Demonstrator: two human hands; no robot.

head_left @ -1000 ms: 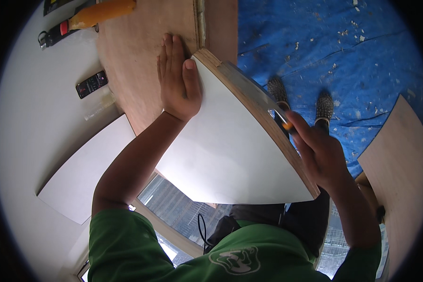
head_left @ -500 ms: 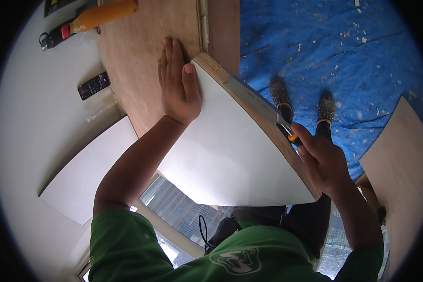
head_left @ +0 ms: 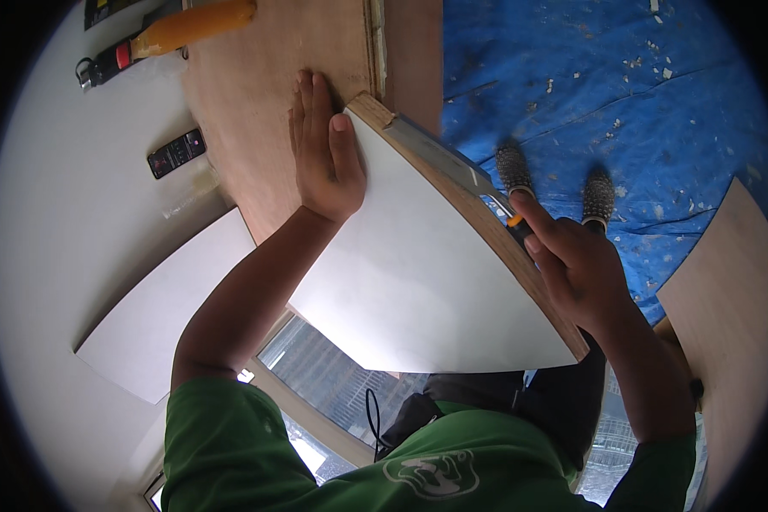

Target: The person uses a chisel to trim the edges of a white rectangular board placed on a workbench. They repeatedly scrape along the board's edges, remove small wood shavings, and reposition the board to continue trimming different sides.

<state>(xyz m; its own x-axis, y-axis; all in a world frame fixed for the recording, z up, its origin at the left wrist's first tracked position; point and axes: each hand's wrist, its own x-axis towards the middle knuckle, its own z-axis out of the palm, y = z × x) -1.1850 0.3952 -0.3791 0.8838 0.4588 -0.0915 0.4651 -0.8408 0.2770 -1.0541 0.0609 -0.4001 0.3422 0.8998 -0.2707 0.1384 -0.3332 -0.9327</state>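
Note:
A white-faced board point(head_left: 427, 282) with an exposed wooden edge point(head_left: 461, 200) lies diagonally below me. My left hand point(head_left: 324, 154) rests flat at its upper left corner, fingers straight, touching it and the plywood beside it. My right hand point(head_left: 572, 264) is wrapped round the black and orange handle of a flat metal-bladed tool point(head_left: 439, 149), whose long blade lies along the board's wooden edge.
A plywood surface point(head_left: 239, 111) extends behind the board. An orange bottle point(head_left: 188, 30), black flask point(head_left: 102, 66) and phone point(head_left: 177, 154) sit left. A white panel point(head_left: 154, 307) lies lower left. My shoes point(head_left: 597, 196) rest on blue sheeting point(head_left: 614, 77); another panel point(head_left: 717, 324) is at right.
Over the last half second my right hand and the blade have moved up and slightly left along the board's edge, after shifting down just before. My left hand has barely moved.

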